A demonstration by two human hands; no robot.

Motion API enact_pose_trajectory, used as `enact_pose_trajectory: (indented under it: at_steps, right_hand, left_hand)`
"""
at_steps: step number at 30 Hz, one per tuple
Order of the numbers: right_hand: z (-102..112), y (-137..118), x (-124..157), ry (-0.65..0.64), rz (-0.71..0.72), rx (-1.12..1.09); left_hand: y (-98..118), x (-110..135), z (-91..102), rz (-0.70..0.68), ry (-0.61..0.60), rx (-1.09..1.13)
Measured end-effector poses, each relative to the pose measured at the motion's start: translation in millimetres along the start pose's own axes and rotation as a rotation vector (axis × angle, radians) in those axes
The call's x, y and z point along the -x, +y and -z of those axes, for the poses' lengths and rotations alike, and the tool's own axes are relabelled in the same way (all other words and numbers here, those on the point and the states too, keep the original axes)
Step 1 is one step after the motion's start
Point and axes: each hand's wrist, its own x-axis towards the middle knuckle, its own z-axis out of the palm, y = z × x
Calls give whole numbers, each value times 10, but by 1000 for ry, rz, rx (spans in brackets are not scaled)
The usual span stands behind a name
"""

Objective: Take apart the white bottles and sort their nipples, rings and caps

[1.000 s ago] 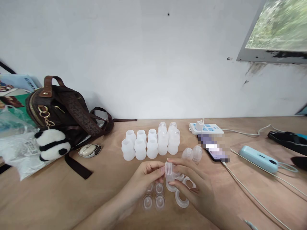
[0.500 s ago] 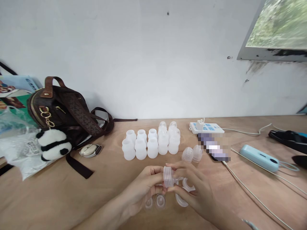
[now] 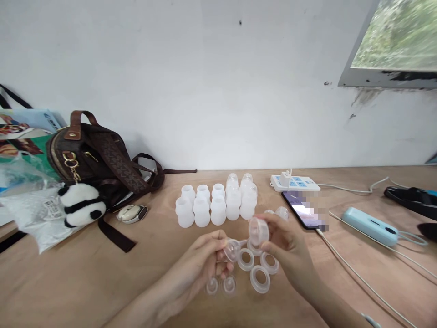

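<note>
"While our left hand (image 3: 208, 253) pinches a clear teat (image 3: 232, 250), what does our right hand (image 3: 285, 239) have?"

"We grip a ring (image 3: 258, 231) in it, between thumb and fingers."

"Are the two pieces joined?"

"We see them apart, though near each other, both raised over the table (image 3: 164, 273)."

"What lies below them?"

"We have loose rings (image 3: 260, 279) on the wood, one partly hidden behind the held ring, and two spare teats (image 3: 229, 284) nearer us."

"And beyond?"

"We see white bottles (image 3: 202, 214) standing in rows, six open and four domed, with the phone (image 3: 300, 209) off to the right."
</note>
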Motion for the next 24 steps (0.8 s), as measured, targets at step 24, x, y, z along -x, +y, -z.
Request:
enact_pose_trajectory:
  at_steps: [24]
  right_hand:
    - [380,75,-226,-29,196,928]
  left_hand:
    - [-116,-77,1081,-155,203,-1178]
